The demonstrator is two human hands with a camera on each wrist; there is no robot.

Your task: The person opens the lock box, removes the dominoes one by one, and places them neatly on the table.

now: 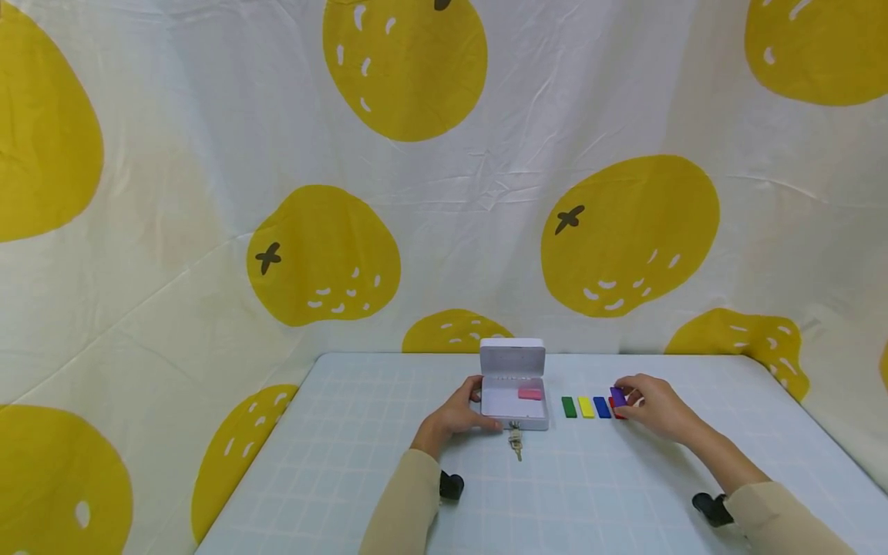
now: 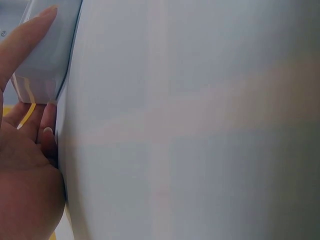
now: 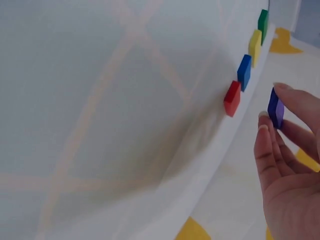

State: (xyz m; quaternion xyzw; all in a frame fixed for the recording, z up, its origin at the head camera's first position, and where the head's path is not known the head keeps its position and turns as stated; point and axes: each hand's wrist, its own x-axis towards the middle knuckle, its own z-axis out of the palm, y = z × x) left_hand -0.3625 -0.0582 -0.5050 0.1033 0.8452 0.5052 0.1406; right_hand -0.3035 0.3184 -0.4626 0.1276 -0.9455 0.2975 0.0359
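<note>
My right hand pinches a purple block between thumb and fingers, raised above the table. Below it lies a red block, partly covered by the purple one in the head view. A blue block, a yellow block and a green block continue that row leftward. My left hand holds the left side of a small white lockbox, thumb along its front and fingers at the side. The box's lid stands up, and a pink block lies inside toward the back right.
Keys hang from the lock at the box's front. The table has a pale checked cover. Behind it hangs a white curtain printed with large yellow fruit.
</note>
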